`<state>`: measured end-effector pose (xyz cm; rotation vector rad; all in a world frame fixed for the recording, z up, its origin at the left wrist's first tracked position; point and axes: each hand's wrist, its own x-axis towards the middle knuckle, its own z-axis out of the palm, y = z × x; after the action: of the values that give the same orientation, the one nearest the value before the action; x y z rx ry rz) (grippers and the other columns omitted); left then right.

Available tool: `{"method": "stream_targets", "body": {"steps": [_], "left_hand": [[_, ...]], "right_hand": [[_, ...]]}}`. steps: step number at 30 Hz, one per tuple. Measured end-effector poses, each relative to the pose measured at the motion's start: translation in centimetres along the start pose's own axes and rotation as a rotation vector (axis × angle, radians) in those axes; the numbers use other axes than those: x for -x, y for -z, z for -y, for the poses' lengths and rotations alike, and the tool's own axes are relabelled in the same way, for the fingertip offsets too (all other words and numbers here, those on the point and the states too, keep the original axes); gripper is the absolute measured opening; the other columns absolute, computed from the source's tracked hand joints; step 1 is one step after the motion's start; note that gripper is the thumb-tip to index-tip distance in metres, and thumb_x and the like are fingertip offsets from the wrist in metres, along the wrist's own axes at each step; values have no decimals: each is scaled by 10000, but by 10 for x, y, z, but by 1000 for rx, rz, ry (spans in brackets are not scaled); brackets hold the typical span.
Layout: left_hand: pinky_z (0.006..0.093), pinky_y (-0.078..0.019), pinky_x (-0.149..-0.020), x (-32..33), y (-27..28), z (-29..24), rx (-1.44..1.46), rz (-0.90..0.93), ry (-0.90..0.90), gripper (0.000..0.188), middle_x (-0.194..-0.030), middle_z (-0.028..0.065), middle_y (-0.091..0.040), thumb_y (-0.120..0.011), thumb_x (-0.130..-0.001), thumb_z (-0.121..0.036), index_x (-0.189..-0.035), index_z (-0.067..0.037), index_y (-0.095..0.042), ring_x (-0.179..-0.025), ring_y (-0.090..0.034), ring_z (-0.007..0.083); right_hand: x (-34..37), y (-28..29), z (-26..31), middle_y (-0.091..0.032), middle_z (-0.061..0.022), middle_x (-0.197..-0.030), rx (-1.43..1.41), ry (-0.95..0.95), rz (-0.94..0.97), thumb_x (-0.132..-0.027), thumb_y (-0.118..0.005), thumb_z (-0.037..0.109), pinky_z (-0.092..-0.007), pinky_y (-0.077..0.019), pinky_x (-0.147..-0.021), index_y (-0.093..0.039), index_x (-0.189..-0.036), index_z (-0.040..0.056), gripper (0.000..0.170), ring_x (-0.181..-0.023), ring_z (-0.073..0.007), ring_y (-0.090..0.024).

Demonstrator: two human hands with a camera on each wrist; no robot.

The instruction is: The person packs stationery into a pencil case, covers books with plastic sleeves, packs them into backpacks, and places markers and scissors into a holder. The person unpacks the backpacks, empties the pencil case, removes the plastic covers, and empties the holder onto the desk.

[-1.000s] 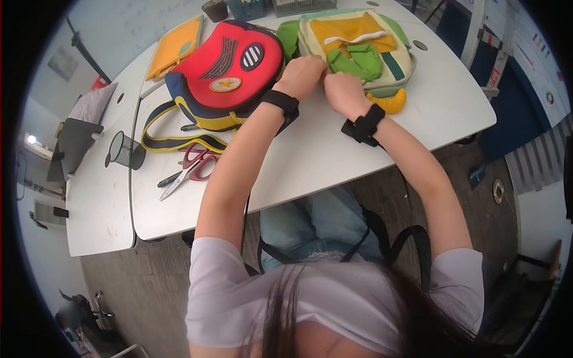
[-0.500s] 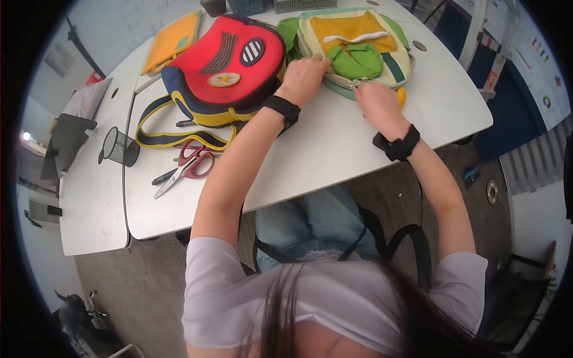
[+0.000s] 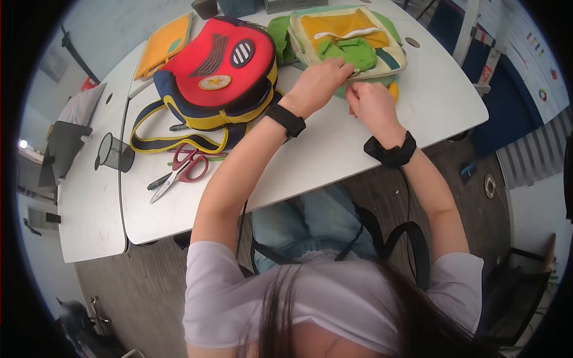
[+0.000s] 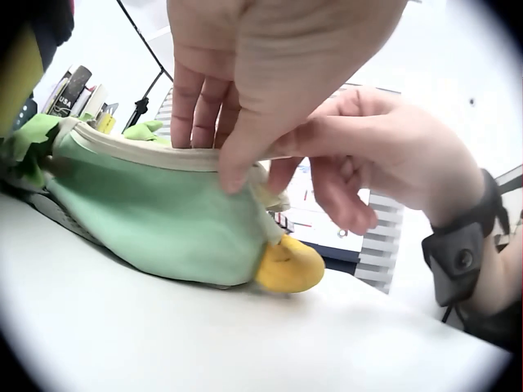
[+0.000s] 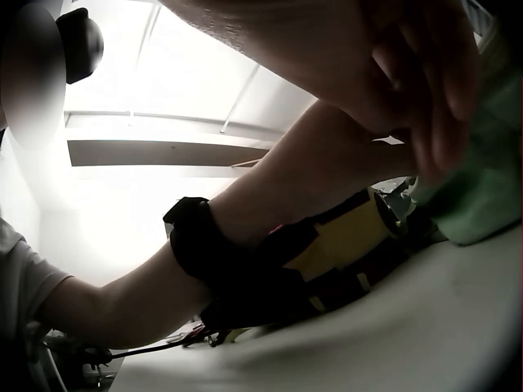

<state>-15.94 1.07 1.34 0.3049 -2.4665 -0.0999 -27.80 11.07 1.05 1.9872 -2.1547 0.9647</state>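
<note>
Pinching the rim [image 4: 147, 154] of the green bag [image 4: 155, 216], left hand [image 3: 322, 86] was above the counter [image 3: 322, 149]; right hand [image 3: 374, 107] curled close beside, grip unclear.

Both arms, left [image 3: 236, 173] and right [image 3: 439, 197], are extended toward the green-and-cream backpack [image 3: 343, 36] from its near side, elbows bent. The backpack's rim is gripped by the left hand [image 3: 319, 88], the thumb placed outside and the fingers inside. The right hand [image 3: 375, 107] is positioned just beside it, at the backpack's near edge, fingers bent; its fingertip contact cannot be determined.
</note>
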Motion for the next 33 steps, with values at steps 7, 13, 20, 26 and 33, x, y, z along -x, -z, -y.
{"method": "stream_targets", "body": {"steps": [7, 13, 20, 26, 33], "left_hand": [[378, -466, -660, 5, 0, -3, -99, 1, -5, 125, -811, 124, -518, -471, -768, -13, -891, -20, -492, -815, -553, 305], [379, -469, -674, 4, -3, -5, -108, 29, -12, 135, -833, 125, -511, -462, -760, 3, -889, -12, -499, -813, -555, 303], [376, -460, -662, -4, 0, -17, -60, -20, 22, 103, -821, 117, -512, -525, -788, -60, -883, -31, -499, -814, -551, 300], [379, -454, -644, -29, -25, -27, -14, -124, -43, 137, -799, 108, -520, -565, -791, -111, -879, -50, -480, -780, -553, 294], [384, -464, -617, -23, -24, -30, -86, 0, 68, 95, -801, 93, -524, -530, -806, -101, -871, -53, -480, -757, -562, 295]], "right_hand": [[13, 21, -26, -587, -188, -629, 276, -26, -74, -820, -539, 178, -436, -479, -567, -614, -676, 10, 233, -608, -362, -589], [-5, 53, -76, -594, -182, -630, 341, -73, -6, -834, -530, 203, -410, -486, -575, -638, -705, 11, 255, -602, -349, -593], [2, 70, -61, -584, -109, -527, 39, -109, 95, -843, -523, 196, -332, -480, -530, -629, -709, -2, 261, -473, -236, -587], [8, 54, -37, -586, -104, -538, -100, -24, 52, -834, -520, 178, -334, -468, -517, -621, -697, 6, 242, -490, -252, -584], [15, 64, -60, -579, -174, -607, 181, -147, -3, -824, -525, 203, -405, -477, -567, -625, -694, 21, 245, -588, -339, -590]]}}
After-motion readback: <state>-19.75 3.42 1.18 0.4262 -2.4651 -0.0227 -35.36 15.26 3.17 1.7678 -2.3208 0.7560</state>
